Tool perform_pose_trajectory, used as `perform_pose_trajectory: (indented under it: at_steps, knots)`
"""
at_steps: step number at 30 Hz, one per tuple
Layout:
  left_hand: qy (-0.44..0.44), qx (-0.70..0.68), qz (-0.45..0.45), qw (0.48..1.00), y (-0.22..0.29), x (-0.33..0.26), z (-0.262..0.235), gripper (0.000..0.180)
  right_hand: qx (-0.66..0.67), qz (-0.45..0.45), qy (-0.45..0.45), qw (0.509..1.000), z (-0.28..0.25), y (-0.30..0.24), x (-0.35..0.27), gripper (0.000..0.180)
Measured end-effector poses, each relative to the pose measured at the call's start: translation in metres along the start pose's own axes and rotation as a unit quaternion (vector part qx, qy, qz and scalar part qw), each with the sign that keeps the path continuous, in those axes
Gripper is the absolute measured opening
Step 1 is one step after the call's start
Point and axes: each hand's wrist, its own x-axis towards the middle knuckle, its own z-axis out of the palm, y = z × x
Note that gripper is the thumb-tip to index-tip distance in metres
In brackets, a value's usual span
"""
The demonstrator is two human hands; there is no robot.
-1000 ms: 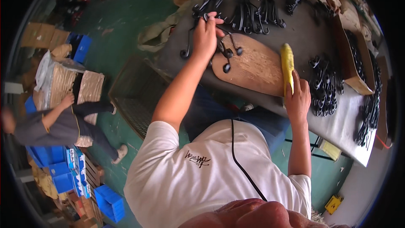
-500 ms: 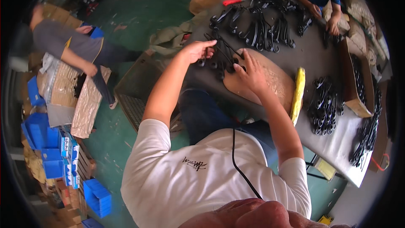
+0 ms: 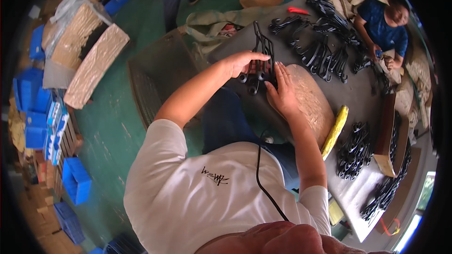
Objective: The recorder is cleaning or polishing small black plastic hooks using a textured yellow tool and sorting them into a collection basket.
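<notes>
1. In the head view, above the near edge of the desk (image 3: 355, 95), your left hand (image 3: 242, 63) grips a small bundle of black rods (image 3: 262, 75), thumb across them; your right hand (image 3: 285, 95) is flat, fingers extended, just beside it.
2. Those rods look thin and dark, with rounded, knob-like lower ends.
3. At the desk's right, a cardboard box (image 3: 385, 164) holds black pieces (image 3: 394, 134); you cannot tell what the mesh crate (image 3: 160, 77) contains.

We note a board (image 3: 308, 95) of rough, worn wood. Left of it: smooth, glossy black rods (image 3: 262, 76); right of it: a shiny, plastic-looking yellow roll (image 3: 336, 133); beneath it: a matt tabletop (image 3: 346, 98).
</notes>
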Motion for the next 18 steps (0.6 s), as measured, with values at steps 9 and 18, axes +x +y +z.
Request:
perform_pose_trajectory:
  at_steps: [9, 18]
  knots:
    - [0.108, -0.242, 0.135, 0.955, -0.05, -0.112, -0.08, 0.026, 0.101, -0.141, -0.004, 0.985, 0.029, -0.076, 0.048, 0.054]
    - [0.419, -0.247, 0.121, 0.865, -0.237, -0.212, -0.319, 0.031, 0.042, -0.068, 0.016, 0.997, -0.022, -0.085, -0.002, 0.042]
